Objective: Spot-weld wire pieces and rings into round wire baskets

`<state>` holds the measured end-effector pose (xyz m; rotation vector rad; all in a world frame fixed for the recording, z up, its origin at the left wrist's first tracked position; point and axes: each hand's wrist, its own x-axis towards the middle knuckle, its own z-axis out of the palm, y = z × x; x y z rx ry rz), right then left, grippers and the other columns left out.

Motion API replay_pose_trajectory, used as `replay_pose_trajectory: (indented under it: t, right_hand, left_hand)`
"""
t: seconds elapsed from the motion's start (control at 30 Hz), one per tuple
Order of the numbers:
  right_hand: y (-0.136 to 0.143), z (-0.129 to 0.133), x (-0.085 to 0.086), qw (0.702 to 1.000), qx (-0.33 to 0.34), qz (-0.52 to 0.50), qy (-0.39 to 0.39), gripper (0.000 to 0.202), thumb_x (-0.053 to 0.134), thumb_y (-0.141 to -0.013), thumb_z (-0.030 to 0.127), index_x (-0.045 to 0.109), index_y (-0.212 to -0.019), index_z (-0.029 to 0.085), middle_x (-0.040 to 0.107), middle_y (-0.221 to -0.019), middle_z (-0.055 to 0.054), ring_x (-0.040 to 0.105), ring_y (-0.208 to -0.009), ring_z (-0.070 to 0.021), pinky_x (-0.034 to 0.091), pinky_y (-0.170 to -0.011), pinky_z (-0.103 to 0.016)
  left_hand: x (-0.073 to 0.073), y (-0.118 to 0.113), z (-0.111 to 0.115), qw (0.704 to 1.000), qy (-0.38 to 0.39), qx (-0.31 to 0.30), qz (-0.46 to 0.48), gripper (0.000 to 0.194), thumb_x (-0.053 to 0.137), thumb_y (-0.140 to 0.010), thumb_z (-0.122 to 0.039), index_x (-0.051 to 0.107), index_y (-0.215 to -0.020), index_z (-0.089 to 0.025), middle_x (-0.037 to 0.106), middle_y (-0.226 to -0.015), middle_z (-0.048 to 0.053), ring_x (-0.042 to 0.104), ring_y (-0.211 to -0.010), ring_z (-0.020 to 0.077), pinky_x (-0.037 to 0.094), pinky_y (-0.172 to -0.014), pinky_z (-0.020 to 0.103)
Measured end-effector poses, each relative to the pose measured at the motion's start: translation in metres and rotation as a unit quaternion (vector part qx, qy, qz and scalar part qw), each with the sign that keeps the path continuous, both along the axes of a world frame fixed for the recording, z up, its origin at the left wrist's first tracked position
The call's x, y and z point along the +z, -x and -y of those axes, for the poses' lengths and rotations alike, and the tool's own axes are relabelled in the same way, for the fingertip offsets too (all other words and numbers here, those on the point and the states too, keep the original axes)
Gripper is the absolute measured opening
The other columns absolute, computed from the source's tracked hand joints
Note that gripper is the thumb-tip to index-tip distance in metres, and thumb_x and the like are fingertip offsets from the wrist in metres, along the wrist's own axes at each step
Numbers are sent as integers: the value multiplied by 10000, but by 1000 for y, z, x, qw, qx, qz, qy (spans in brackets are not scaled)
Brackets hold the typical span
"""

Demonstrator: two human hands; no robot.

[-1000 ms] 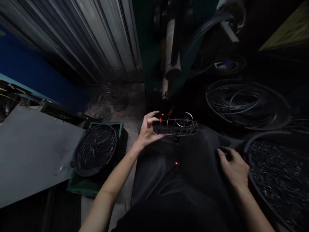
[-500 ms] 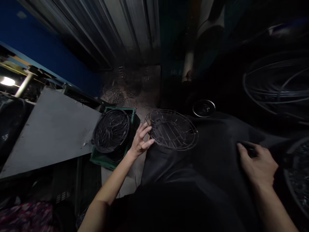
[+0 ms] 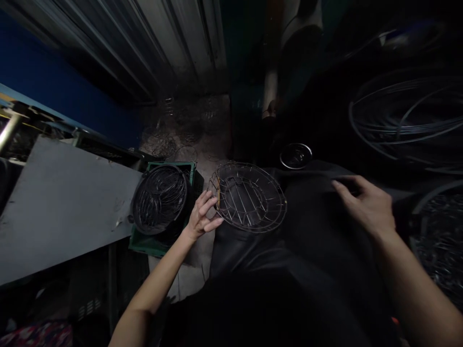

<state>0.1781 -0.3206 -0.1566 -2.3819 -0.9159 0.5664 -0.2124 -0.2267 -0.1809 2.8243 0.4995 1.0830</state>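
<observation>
A round wire basket with a ring rim and parallel bars across its base lies over the dark cloth on my lap. My left hand is at its left rim, fingers bent over the wire and thumb below, beside a small orange-brown strip. To the right of the basket, my right hand is apart from it, above the dark cloth. Its thumb and curled forefinger come close together; what lies between them, if anything, is too dark to make out.
Left of my left hand, a black tub of wire rings sits on a green crate. A grey panel stands farther left. A shiny round metal piece is beyond the cloth. Wire coils and a container of small metal parts are at right.
My left fingers have drawn closer together on the basket's rim, and the basket has tilted a little. My right hand has moved up and left. The whole view has shifted slightly.
</observation>
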Motion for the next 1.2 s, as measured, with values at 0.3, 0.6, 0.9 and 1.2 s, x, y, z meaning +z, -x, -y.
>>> replay_pose_trajectory:
  t: [0.3,0.6,0.9,1.2]
  right_hand:
    - [22,-80,-40,963,267,-14,16,186,600,-798,252,711,-930,183,687,-978,-61,615,-878,-202,451,-841,-351]
    - [46,-104,-74,959,262,-89,66,192,645,-749,302,702,-897,193,678,-779,-16,595,-683,-152,467,-677,-287]
    - [46,-92,-72,926,202,-309,78,122,656,-743,298,649,-727,177,636,-677,6,554,-620,-124,451,-626,-240]
    - [57,-83,-33,933,124,-309,133,68,675,-781,218,684,-746,160,671,-740,-18,579,-682,-119,435,-745,-270]
  left_hand:
    - [-21,16,7,995,-85,44,-18,603,691,-723,-105,373,-1129,-418,477,-1220,-10,413,-1314,247,536,-918,527]
    - [-18,36,25,999,7,25,-44,414,619,-777,-121,449,-1080,-346,444,-1386,-6,370,-1352,235,486,-973,545]
    - [3,17,54,919,296,214,150,410,613,-812,-143,429,-1165,-239,652,-980,41,622,-1039,185,504,-923,423]
    - [15,8,42,616,659,302,309,701,790,-598,-253,415,-1190,-260,531,-1098,39,551,-998,146,436,-905,305]
